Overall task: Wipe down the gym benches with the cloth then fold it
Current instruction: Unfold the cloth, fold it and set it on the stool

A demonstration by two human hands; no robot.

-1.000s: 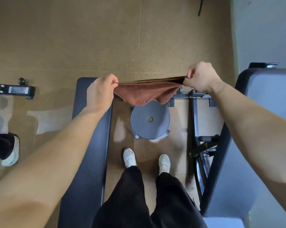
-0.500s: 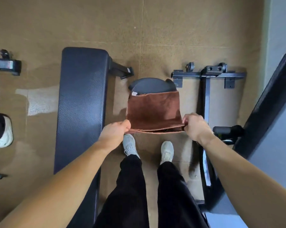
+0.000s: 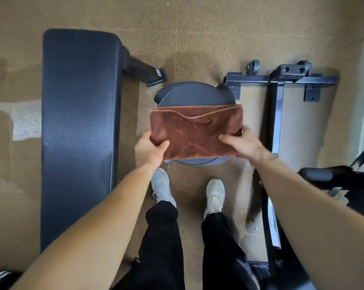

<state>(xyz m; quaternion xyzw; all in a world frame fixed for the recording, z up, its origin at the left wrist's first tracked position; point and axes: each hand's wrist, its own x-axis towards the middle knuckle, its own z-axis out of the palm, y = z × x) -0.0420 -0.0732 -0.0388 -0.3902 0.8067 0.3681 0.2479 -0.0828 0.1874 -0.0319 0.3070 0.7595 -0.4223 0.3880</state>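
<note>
Folded brown cloth (image 3: 195,135) lies over a round grey stool (image 3: 192,92). Left hand (image 3: 149,149) grip clamped on its near-left corner. Right hand (image 3: 242,143) pinches the right edge.

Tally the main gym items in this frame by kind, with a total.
Brown cloth: 1
Flat padded bench: 1
Round grey stool: 1
Black metal frame: 1
Hands on cloth: 2, left, right
Total: 6
</note>
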